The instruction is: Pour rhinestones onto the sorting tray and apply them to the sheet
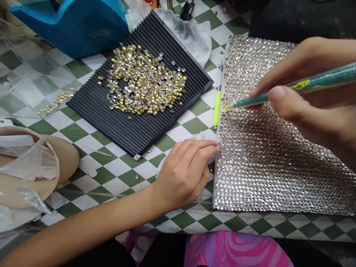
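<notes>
My right hand [311,100] grips a teal pick-up pencil [314,82] between thumb and fingers. The pencil's yellow tip meets the left border of a rhinestone sheet [267,178], covered in rows of clear, silvery stones. My left hand [185,172] lies on the table with its fingers bent and close together, fingertips at the sheet's left edge. Its palm side is hidden, and whitish thin material shows beside it. Between the sheet and a black ridged tray [111,128] lies an awl with a neon-yellow handle [217,107]. Loose gold-backed rhinestones [144,81] are heaped on the tray.
A blue tape dispenser [83,29] stands behind the tray at the upper left. Crumpled white tissue [194,37] lies beyond the tray. At the lower left is a beige container [66,155] with plastic scraps. Stray stones dot the green-and-white checkered tablecloth [191,222].
</notes>
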`<state>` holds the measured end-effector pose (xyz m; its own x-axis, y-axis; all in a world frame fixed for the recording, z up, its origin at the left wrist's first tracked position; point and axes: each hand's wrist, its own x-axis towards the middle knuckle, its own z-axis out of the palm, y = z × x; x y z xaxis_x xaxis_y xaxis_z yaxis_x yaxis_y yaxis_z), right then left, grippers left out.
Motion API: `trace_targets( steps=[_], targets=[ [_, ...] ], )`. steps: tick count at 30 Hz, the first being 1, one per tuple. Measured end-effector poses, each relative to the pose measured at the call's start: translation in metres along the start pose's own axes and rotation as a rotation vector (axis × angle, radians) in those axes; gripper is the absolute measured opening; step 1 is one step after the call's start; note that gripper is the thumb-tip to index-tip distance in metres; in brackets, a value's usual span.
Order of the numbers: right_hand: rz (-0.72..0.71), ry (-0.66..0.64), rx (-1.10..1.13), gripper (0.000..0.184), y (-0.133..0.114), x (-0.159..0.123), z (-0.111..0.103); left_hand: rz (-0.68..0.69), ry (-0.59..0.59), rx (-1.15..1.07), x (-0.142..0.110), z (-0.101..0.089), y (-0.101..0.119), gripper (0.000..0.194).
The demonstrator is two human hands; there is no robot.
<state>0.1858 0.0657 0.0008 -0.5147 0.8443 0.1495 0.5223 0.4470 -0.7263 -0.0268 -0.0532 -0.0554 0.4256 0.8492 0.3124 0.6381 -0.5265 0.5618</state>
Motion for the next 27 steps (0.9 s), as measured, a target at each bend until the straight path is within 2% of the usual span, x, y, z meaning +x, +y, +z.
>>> trace_targets(
  steps=[3,11,15,19,27],
  targets=[
    [-0.132,0.018,-0.100,0.014,0.002,-0.001,0.001,0.005,0.005,0.005,-0.001,0.000,0.000,0.027],
    [-0.252,-0.004,-0.065,0.015,0.004,0.000,0.005,0.003,0.008,0.006,0.000,-0.001,0.001,0.027],
    [-0.249,-0.020,-0.045,0.012,0.006,-0.001,0.003,-0.002,0.008,-0.001,-0.001,0.000,0.001,0.027],
    [-0.229,0.022,-0.043,0.012,0.007,-0.001,0.002,-0.009,0.005,0.003,0.000,0.000,0.001,0.028],
    [-0.150,0.003,-0.081,0.014,-0.005,-0.003,0.004,0.000,0.008,0.020,0.001,-0.001,0.001,0.028]
  ],
)
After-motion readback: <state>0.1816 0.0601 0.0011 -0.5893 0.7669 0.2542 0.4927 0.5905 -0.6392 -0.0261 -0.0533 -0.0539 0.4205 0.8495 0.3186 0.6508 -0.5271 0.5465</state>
